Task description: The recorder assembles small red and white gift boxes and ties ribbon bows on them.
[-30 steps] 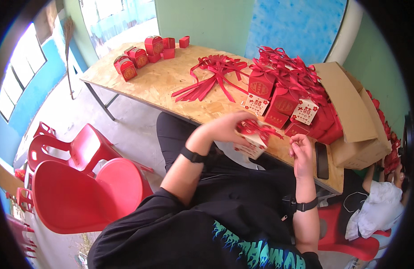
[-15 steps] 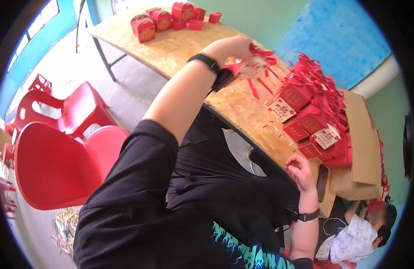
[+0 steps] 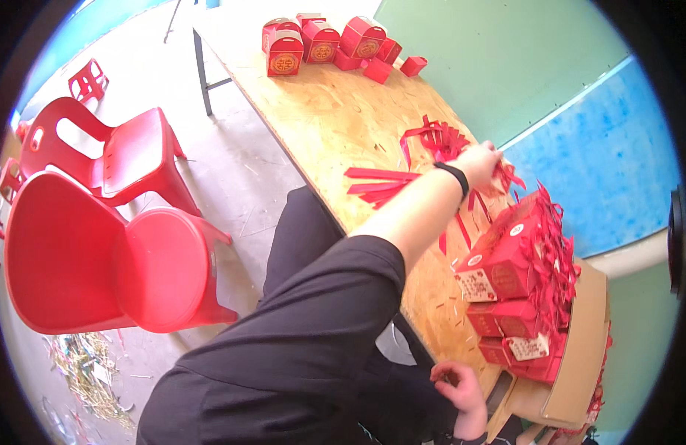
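My left hand (image 3: 479,165) reaches across the table, its fingers curled down at pale tags with red ribbons (image 3: 500,180). The fingertips are hidden, so I cannot make out what they hold. Loose red ribbons (image 3: 441,139) lie just beyond it, and more red strips (image 3: 380,184) lie beside the forearm. My right hand (image 3: 461,387) hovers low near the table's front edge, fingers loosely bent with a gap to the thumb and nothing seen in it. Red gift boxes (image 3: 506,256) with ribbons and pale tags are stacked above it, to the right.
Several red boxes (image 3: 320,41) stand at the far end of the wooden table (image 3: 306,111). An opened cardboard carton (image 3: 580,348) is behind the stack at right. Two red chairs (image 3: 161,267) stand at left. Shredded scraps (image 3: 87,374) lie on the floor.
The view has shifted, so the far boxes and the stack appear lower. My left hand remains by the tags, farther right in view. My right hand appears lower, its fingers still bent.
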